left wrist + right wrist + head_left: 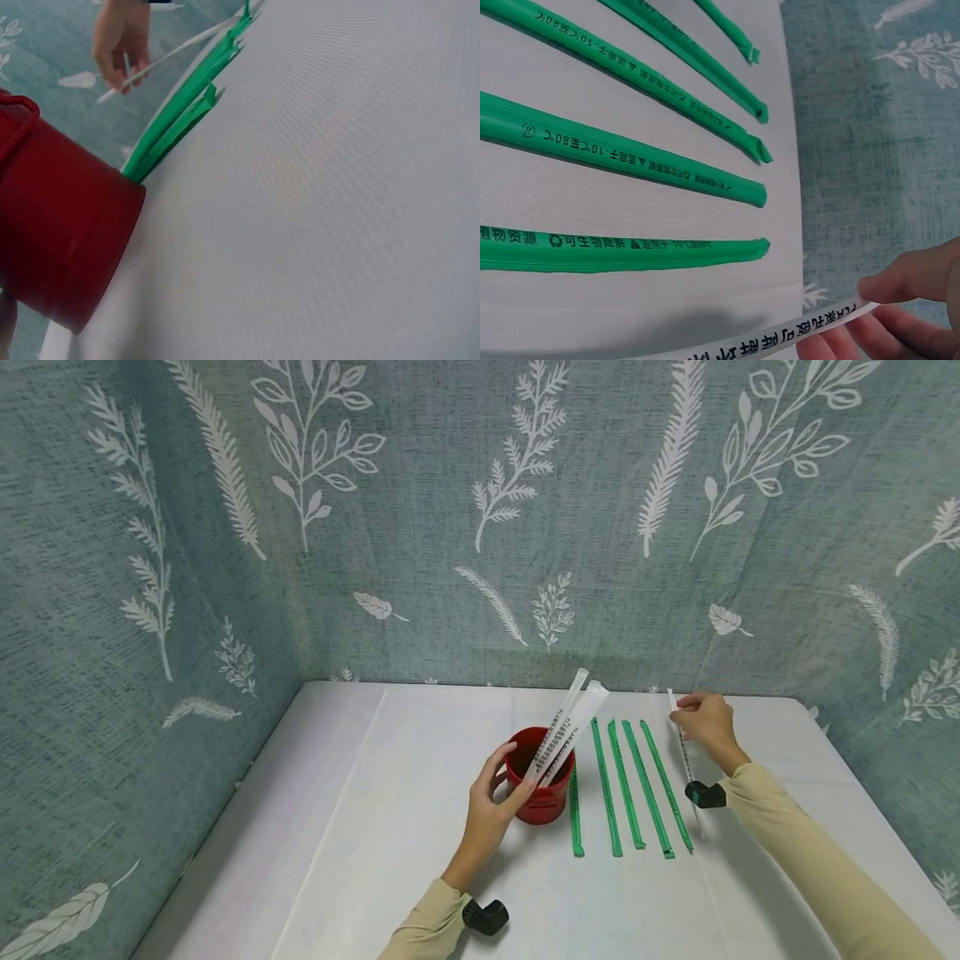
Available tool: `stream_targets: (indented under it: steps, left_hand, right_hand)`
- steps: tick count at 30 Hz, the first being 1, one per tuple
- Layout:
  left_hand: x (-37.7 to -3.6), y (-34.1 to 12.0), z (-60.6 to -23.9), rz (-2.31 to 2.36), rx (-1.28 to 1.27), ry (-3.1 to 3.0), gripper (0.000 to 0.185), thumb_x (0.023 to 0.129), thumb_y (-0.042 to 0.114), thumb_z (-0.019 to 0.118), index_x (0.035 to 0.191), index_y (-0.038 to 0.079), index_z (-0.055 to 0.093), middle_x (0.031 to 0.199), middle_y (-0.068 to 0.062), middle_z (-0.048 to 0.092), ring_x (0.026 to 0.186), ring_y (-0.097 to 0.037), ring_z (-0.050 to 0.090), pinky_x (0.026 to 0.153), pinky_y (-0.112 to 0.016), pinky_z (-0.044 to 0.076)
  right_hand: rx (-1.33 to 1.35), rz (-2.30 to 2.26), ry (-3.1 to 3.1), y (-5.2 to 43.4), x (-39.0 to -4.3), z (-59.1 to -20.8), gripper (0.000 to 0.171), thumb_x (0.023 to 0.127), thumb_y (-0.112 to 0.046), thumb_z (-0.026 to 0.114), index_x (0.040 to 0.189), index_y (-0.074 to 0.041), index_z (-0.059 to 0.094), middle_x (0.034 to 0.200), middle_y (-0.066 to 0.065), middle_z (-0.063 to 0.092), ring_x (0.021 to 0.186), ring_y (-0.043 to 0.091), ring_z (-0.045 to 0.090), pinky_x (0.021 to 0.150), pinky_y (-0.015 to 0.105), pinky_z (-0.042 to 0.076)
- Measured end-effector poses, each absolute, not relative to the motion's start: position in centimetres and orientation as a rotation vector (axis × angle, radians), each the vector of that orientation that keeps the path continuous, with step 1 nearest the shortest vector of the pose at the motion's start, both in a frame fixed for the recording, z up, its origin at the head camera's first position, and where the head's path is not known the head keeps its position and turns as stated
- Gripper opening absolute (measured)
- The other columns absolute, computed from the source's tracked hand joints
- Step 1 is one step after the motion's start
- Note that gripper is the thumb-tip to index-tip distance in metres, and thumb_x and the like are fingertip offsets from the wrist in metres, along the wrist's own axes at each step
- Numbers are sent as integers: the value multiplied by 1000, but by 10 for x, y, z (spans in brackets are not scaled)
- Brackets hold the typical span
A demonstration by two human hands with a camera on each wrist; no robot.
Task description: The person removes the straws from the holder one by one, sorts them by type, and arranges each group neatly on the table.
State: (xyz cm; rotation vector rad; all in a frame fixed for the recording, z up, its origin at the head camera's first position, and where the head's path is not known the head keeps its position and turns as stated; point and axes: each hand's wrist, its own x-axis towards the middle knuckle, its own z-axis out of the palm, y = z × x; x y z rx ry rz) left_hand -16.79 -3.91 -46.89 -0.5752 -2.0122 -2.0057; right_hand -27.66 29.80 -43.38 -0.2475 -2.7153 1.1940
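My left hand (491,810) grips a small red bucket (542,810) by its side, fingers at the far rim and thumb near the front. Several white paper-wrapped straws (573,722) lean out of the bucket toward the right. At the right, my right hand (705,724) pinches another white wrapped straw (780,336) near its far end, between thumb and fingers. This straw slants, its near end low over the table. Between the hands, several green-wrapped straws (630,785) lie side by side, the leftmost partly hidden behind the bucket.
The table (375,827) has a white cover. Patterned grey-green cloth (420,527) hangs behind it and along the left side. Dark wrist cameras (486,917) sit at both cuffs.
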Motion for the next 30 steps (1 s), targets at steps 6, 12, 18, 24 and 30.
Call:
stream_targets:
  steps: [6,12,18,24,30]
  left_hand:
    - [-167,-39,-469,-2019,-568,-2002,54,87,2,63,137,-2,43,138,-18,46,129,-37,38,101,-57,34]
    - [-168,-39,-468,-2021,-569,-2005,54,87,2,63,137,-2,43,139,-18,46,129,-35,39,101,-56,35]
    - [-167,-39,-468,-2022,-561,-2015,54,87,1,63,137,-1,44,138,-16,47,128,-29,40,101,-55,35]
    - [-167,-39,-467,-2013,-559,-2020,54,87,2,63,137,0,44,138,-16,47,128,-29,40,101,-54,36]
    - [-167,-39,-467,-2015,-556,-2015,54,87,1,63,137,0,44,138,-16,47,128,-29,40,100,-54,36]
  right_hand:
    - [-272,1117,-2719,297,-281,-440,28,82,-10,63,103,9,63,83,18,65,59,22,56,52,29,47]
    - [-300,1104,-2738,294,-280,-443,27,80,-9,63,100,9,64,76,14,63,59,26,56,54,32,44]
    - [-276,1017,-2778,292,-279,-451,24,82,-9,63,97,9,64,80,19,64,73,33,57,57,34,44]
    - [-275,940,-2831,292,-277,-460,23,82,-11,63,94,8,64,83,21,64,68,29,58,57,37,46]
    - [-263,913,-2864,292,-276,-468,21,82,-11,63,93,7,63,82,20,64,70,31,59,58,42,46]
